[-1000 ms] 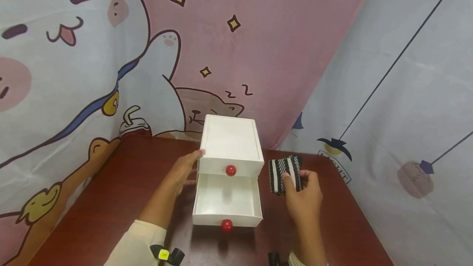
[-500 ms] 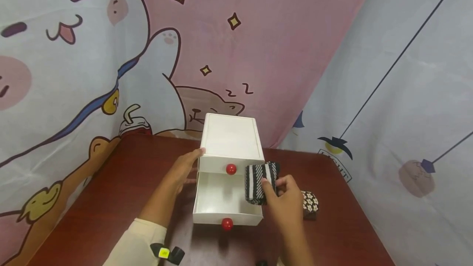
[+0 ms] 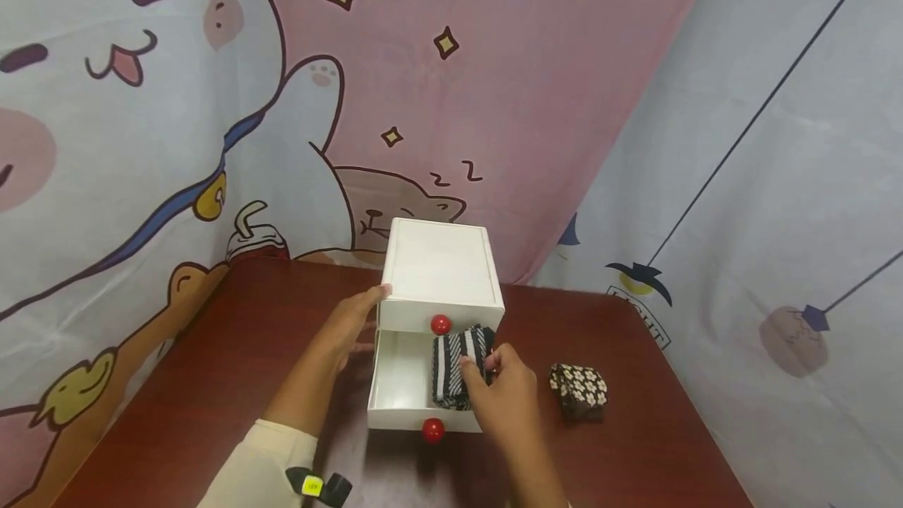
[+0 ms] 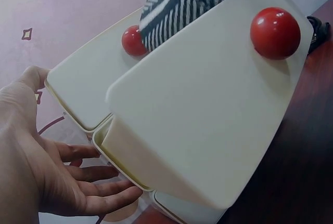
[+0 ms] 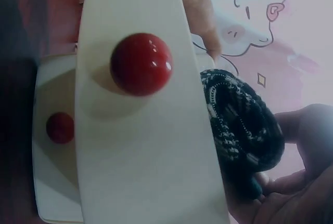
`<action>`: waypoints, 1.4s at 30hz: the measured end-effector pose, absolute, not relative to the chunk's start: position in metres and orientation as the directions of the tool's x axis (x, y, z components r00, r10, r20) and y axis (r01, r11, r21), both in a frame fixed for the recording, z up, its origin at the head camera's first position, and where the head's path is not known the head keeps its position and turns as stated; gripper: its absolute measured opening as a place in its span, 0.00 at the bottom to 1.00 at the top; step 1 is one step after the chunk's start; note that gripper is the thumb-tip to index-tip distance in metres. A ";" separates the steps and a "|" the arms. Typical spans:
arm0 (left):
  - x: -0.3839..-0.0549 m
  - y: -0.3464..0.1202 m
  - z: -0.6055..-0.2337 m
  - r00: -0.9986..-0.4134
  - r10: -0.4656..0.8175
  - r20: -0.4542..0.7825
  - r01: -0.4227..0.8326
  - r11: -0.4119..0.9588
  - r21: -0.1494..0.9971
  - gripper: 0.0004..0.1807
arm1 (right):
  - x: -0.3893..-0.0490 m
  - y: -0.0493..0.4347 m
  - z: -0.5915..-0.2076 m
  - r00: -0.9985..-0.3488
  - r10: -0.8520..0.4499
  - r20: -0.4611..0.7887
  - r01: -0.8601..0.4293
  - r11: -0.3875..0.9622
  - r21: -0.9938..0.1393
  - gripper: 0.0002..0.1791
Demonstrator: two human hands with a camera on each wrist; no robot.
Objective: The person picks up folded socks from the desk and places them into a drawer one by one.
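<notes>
A white drawer unit [image 3: 440, 261] with red knobs stands on the table, its drawer [image 3: 398, 419] below the top one pulled out. My right hand [image 3: 511, 394] pinches a rolled black-and-white striped sock [image 3: 448, 371] over the right part of that drawer. In the right wrist view the sock's knit roll [image 5: 242, 122] shows just above the drawer's edge, with fingers [image 5: 307, 130] behind it. My left hand [image 3: 349, 328] rests against the unit's left side, thumb at the top edge; in the left wrist view its fingers [image 4: 104, 187] lie fairly straight along the side.
A folded dark sock with white flowers [image 3: 580, 390] lies on the red-brown table [image 3: 656, 429], right of the unit. Behind the table hangs a pink and white cartoon curtain [image 3: 536, 100]. A lower drawer with a red knob [image 5: 61, 128] is shut.
My right hand has carried the striped sock leftward from beside the unit to over the open drawer, uncovering the flowered sock. My left hand has stayed in place.
</notes>
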State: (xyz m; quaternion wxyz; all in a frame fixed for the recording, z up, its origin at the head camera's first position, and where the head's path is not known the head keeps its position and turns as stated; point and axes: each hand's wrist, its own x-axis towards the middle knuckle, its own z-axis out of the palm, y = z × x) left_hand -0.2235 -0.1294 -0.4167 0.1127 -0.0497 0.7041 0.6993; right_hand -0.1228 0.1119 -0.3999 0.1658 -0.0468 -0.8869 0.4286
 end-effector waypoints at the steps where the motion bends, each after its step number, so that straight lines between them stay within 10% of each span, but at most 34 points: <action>1: -0.224 -0.129 -0.417 -0.969 0.089 -0.229 -0.228 0.020 0.973 0.45 | -0.124 0.111 -0.401 -0.943 0.222 0.249 -0.055 0.632 -0.773 0.17; 34: -0.222 -0.128 -0.416 -0.975 0.085 -0.207 -0.205 0.034 0.978 0.44 | -0.140 0.080 -0.417 -0.986 0.108 0.128 0.019 0.833 -0.554 0.16; 42: -0.223 -0.127 -0.416 -0.975 0.081 -0.205 -0.203 0.031 0.979 0.44 | -0.126 0.088 -0.413 -0.958 0.087 0.273 -0.064 0.864 -0.500 0.16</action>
